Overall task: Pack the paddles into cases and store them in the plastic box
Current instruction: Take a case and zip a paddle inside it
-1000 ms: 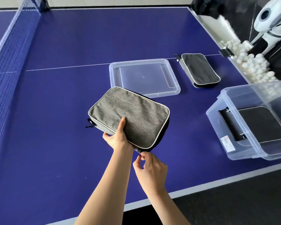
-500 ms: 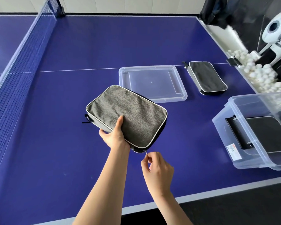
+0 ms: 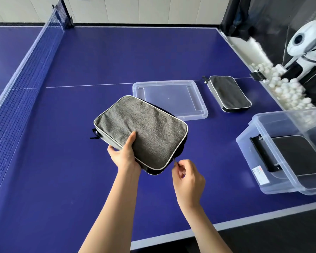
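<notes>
1. Zipping up right now. My left hand (image 3: pixel 124 157) grips the near edge of the grey fabric rectangular paddle case with white piping (image 3: pixel 140 130), thumb on top, fingers hidden under it, holding it tilted up off the blue table-tennis bench (image 3: pixel 62 170).
2. My right hand (image 3: pixel 188 178) pinches the small metal zipper pull (image 3: pixel 175 160) at the case's near right corner. So both hands are clamped on something, neither is free.
3. Progress, as far as I can judge: one dark flat case (image 3: pixel 299 154) already lies inside the clear plastic storage box (image 3: pixel 259 172) at my right, which sits tilted at the bench edge.
4. Another dark grey zipped case with white trim (image 3: pixel 228 93) lies on the bench past the box, just beside the clear plastic lid (image 3: pixel 201 114). It looks closed, but it's not stored yet.
5. So what's left: finish this zip, drop both outside cases in the box, probably snap the lid on.
6. Stuff I can't tell: no paddle is visible anywhere, so I'm only guessing they're inside the cases. How much zipper is left to close is hidden along the dark underside edge.
7. The box is cut off at the right of the view, so there could be more in it than I can see.
8. Off the bench at far right there's a trough of white balls (image 3: pixel 288 92) and a white ball machine (image 3: pixel 306 41), not part of this.
</notes>
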Motion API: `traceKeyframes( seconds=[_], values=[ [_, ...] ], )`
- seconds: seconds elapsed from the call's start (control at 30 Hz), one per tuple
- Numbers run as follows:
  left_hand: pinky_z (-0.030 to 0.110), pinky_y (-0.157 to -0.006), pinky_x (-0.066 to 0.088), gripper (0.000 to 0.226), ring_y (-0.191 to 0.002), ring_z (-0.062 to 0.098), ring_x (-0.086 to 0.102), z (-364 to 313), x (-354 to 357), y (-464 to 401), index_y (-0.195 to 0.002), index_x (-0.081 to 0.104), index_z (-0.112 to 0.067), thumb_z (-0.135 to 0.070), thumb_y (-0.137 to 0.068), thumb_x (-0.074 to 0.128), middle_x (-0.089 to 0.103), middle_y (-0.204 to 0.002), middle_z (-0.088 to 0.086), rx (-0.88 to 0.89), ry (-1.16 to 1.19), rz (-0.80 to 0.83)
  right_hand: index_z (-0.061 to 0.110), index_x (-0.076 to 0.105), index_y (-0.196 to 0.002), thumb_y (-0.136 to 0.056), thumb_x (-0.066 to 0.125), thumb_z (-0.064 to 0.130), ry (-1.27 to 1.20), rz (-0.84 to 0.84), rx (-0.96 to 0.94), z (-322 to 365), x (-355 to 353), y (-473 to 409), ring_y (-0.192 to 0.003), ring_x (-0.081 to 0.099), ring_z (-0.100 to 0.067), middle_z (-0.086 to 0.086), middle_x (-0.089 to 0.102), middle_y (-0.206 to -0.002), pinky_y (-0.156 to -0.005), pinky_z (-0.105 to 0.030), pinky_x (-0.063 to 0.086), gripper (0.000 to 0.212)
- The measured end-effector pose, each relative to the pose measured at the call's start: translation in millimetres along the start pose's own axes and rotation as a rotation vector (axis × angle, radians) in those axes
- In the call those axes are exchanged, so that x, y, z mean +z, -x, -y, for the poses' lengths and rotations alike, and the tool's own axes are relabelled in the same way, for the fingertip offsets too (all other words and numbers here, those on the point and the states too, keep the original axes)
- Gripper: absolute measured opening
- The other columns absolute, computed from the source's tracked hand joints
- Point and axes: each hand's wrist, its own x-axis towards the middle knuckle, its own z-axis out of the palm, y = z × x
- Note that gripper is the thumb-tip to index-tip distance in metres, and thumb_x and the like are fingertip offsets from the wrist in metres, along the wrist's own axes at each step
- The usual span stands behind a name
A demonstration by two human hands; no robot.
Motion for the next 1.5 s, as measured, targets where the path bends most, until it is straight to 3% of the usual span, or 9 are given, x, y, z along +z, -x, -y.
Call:
traceKeyframes(
  seconds=[0.1,0.23,0.37,0.5,0.77,1.03,1.2,1.4,1.5],
  values=[
    [0.024,-0.058,0.056,0.061,-0.084,0.014,0.069,-3.2,1.2,-0.5,-0.105,0.054,-0.017,-0.020,-0.057,0.092,0.068,-0.099,-0.002,0.017,-0.002,0.025,0.011,0.056,-0.067,-0.070,0.080,0.006,-0.019,-0.003,0.032,1.1,1.1,-6.0,-0.041,0.045,-0.016,0.005,0.054,-0.055,-0.045,-0.016,0.026,0.025],
    [0.035,-0.075,0.059,0.059,-0.090,0.017,0.069,-7.8,3.6,-2.0,-0.102,0.053,-0.020,-0.019,-0.057,0.092,0.068,-0.105,0.000,0.040,-0.004,0.044,0.011,0.055,-0.066,-0.070,0.082,0.007,-0.036,-0.014,0.046,3.8,3.5,-14.9,-0.042,0.042,-0.016,0.004,0.052,-0.054,-0.044,-0.019,0.026,0.027],
    [0.026,-0.063,0.055,0.053,-0.087,0.015,0.069,-10.8,5.1,-2.7,-0.093,0.052,-0.022,-0.018,-0.058,0.091,0.068,-0.100,-0.002,0.049,0.003,0.055,0.011,0.055,-0.067,-0.070,0.082,0.007,-0.042,-0.026,0.062,3.7,6.5,-23.1,-0.043,0.046,-0.019,0.005,0.053,-0.054,-0.044,-0.020,0.027,0.028],
    [0.031,-0.071,0.058,0.056,-0.089,0.015,0.069,-10.8,-0.9,-8.2,-0.101,0.053,-0.021,-0.020,-0.059,0.091,0.068,-0.103,-0.002,0.022,-0.013,0.072,0.012,0.053,-0.066,-0.070,0.083,0.011,-0.012,-0.003,0.019,1.4,10.9,-21.9,-0.041,0.044,-0.018,0.005,0.051,-0.053,-0.044,-0.018,0.025,0.030],
    [0.039,-0.085,0.056,0.065,-0.096,0.018,0.066,24.5,-49.8,-28.5,-0.112,0.053,-0.021,-0.024,-0.060,0.091,0.066,-0.107,-0.003,-0.064,-0.115,-0.007,0.014,0.055,-0.066,-0.070,0.082,0.010,0.033,0.174,-0.008,-18.9,22.5,29.3,-0.040,0.046,-0.017,0.004,0.050,-0.052,-0.037,-0.021,0.030,0.028],
    [0.031,-0.074,0.055,0.063,-0.093,0.015,0.066,57.4,-93.8,-44.9,-0.112,0.053,-0.022,-0.025,-0.061,0.090,0.064,-0.105,-0.005,-0.111,-0.197,-0.092,0.012,0.056,-0.064,-0.069,0.084,0.013,0.091,0.352,0.020,-31.0,30.0,75.0,-0.039,0.049,-0.020,0.003,0.054,-0.053,-0.031,-0.026,0.037,0.028],
    [0.039,-0.089,0.055,0.068,-0.099,0.018,0.065,69.8,-105.5,-54.7,-0.117,0.052,-0.021,-0.028,-0.061,0.090,0.064,-0.113,-0.002,-0.134,-0.283,-0.084,0.012,0.055,-0.062,-0.070,0.083,0.014,0.128,0.425,0.024,-34.8,34.6,85.5,-0.039,0.046,-0.020,0.003,0.051,-0.052,-0.032,-0.027,0.034,0.030],
    [0.038,-0.097,0.048,0.094,-0.113,0.021,0.056,73.7,-114.9,-59.7,-0.135,0.041,-0.021,-0.043,-0.058,0.089,0.055,-0.127,0.000,-0.120,-0.581,-0.192,0.012,0.055,-0.064,-0.071,0.082,0.015,0.149,0.506,0.060,-39.8,42.3,97.2,-0.041,0.050,-0.021,0.002,0.053,-0.055,-0.033,-0.028,0.034,0.028],
    [0.046,-0.109,0.033,0.099,-0.129,0.031,0.041,75.9,-110.7,-54.2,-0.144,0.030,-0.019,-0.046,-0.065,0.083,0.038,-0.143,0.008,0.045,-0.874,-0.256,0.013,0.055,-0.065,-0.073,0.080,0.017,0.139,0.519,0.079,-41.1,45.7,101.1,-0.043,0.052,-0.021,0.002,0.055,-0.057,-0.034,-0.029,0.036,0.027]
  ],
)
